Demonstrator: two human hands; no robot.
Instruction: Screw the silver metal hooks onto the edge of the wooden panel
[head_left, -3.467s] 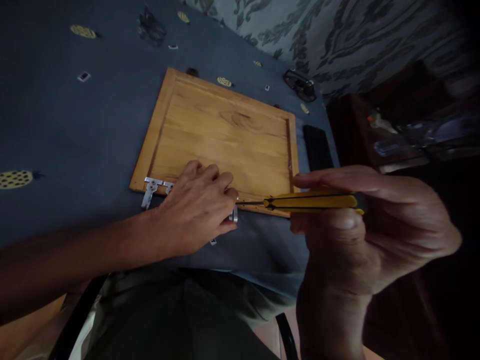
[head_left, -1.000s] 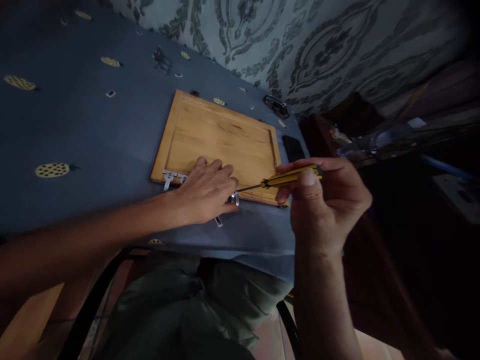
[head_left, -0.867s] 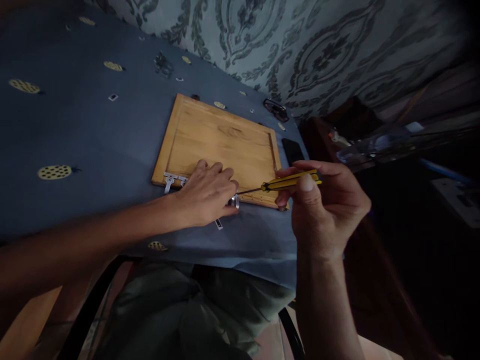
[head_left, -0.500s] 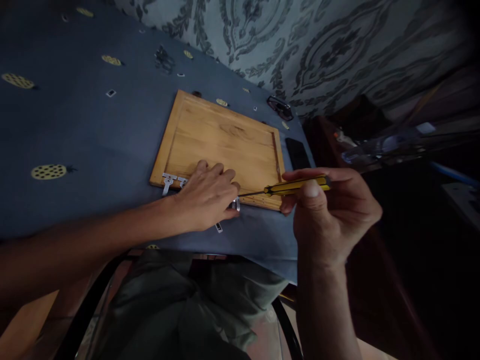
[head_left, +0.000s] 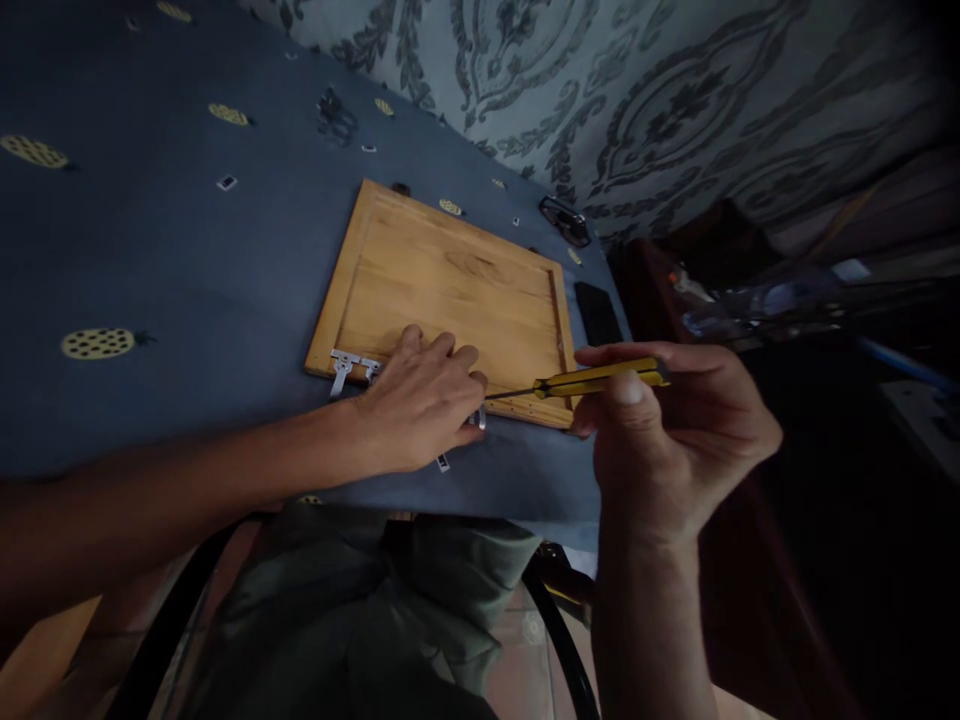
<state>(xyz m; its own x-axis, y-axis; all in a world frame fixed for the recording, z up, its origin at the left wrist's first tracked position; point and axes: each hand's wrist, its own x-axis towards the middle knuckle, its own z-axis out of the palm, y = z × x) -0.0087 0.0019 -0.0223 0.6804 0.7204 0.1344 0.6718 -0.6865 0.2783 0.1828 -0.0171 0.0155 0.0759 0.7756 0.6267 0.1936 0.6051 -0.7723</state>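
Observation:
A framed wooden panel (head_left: 457, 270) lies flat on the cloth-covered table. My left hand (head_left: 424, 405) is closed over its near edge, fingers curled and thumb below, gripping a small metal hinge (head_left: 480, 415) that is mostly hidden. More silvery metal hinges (head_left: 343, 368) sit on the same edge, left of that hand. In my right hand (head_left: 667, 430) is a yellow-and-black screwdriver (head_left: 600, 377), held between thumb and fingers. Its thin shaft points left along the near edge, and the tip meets the fingers of my left hand, where its exact contact is hidden.
A dark phone-like slab (head_left: 596, 312) lies right of the panel, with glasses (head_left: 565, 221) behind it. Dark scissors (head_left: 335, 118) rest at the back left of the blue patterned tablecloth (head_left: 187, 260). A patterned wall (head_left: 540, 80) borders the far side; a clear bottle (head_left: 772, 300) is at right.
The view has shifted slightly, so the panel and both hands appear a little farther right. Both grips stay the same, and the screwdriver still points at my left fingers.

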